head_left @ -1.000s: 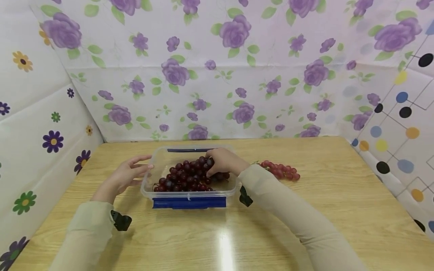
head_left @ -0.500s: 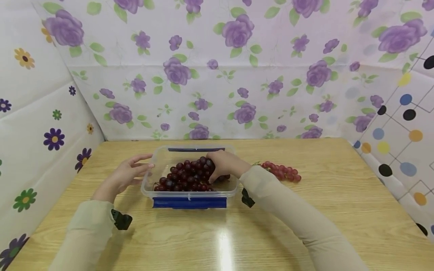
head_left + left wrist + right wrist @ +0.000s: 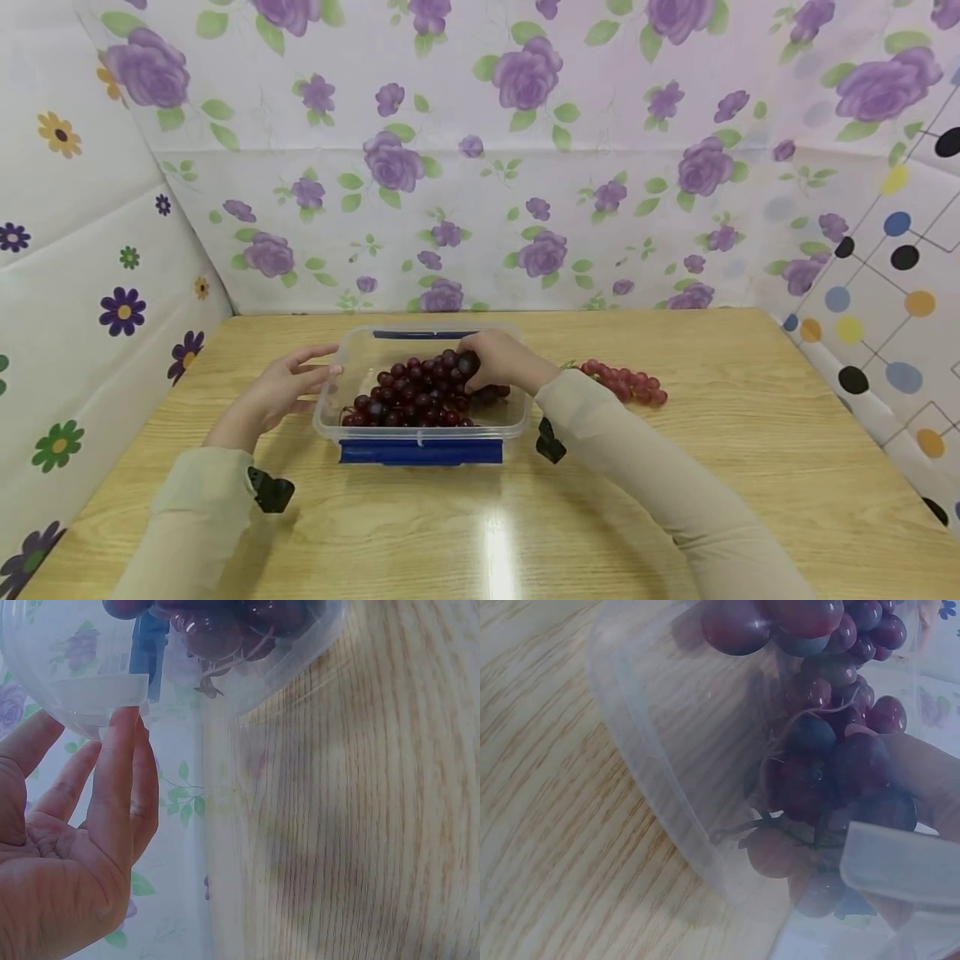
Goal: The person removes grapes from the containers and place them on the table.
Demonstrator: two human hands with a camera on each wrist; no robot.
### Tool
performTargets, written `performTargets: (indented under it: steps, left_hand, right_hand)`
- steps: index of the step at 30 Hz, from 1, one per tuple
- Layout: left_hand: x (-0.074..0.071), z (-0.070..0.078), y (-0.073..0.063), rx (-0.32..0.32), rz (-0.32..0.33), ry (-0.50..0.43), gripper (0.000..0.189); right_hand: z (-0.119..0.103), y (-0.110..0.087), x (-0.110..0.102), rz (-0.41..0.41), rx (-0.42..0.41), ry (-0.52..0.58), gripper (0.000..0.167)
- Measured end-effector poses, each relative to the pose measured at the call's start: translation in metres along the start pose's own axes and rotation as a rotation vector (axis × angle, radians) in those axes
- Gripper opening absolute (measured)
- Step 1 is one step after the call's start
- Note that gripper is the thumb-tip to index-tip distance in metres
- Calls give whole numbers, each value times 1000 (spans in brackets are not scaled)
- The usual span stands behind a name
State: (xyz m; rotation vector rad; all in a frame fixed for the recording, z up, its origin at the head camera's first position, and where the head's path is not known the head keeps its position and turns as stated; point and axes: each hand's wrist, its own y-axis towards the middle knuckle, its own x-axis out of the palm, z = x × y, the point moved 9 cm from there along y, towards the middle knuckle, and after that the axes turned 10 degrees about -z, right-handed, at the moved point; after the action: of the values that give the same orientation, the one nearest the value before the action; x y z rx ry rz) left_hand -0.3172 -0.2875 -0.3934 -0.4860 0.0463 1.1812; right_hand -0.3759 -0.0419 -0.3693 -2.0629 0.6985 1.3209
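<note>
In the head view a clear plastic food container (image 3: pixel 333 414) with blue clips stands on the table, a bunch of dark red grapes (image 3: pixel 408 396) heaped inside. My left hand (image 3: pixel 281 387) is at its left side, with fingertips at the rim; the left wrist view shows the fingers (image 3: pixel 112 795) extended against the clear wall. Over the right end of the heap, my right hand (image 3: pixel 498 360) reaches in and grips dark grapes between thumb and fingers. Through the container wall, the right wrist view shows grapes (image 3: pixel 802 780) and stems, with part of that hand behind them.
A lighter red bunch of grapes (image 3: pixel 630 383) lies on the wooden table (image 3: pixel 420 533) right of the container, partly behind the right sleeve. Flower-patterned cloth (image 3: pixel 465 192) hangs along the table's back edge, and more patterned cloth walls stand left and right.
The right hand's thumb has shifted slightly at the right end of the heap, and a dark grape shows more fully beside it. The left hand and container stay in place.
</note>
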Motion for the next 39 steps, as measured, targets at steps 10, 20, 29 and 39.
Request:
performTargets:
  steps: [10, 20, 29, 39]
  left_hand:
    - [2, 2, 1, 15, -12, -10, 70]
    - [2, 2, 1, 18, -8, -11, 71]
    - [2, 1, 1, 21, -8, -24, 70]
    - [1, -2, 2, 28, -2, -26, 69]
  right_hand:
    - [0, -2, -3, 10, -20, 5, 42]
    - [-5, -5, -2, -31, -35, -31, 41]
    - [-4, -5, -4, -2, -39, -14, 40]
    - [-7, -6, -7, 10, -138, 32, 39]
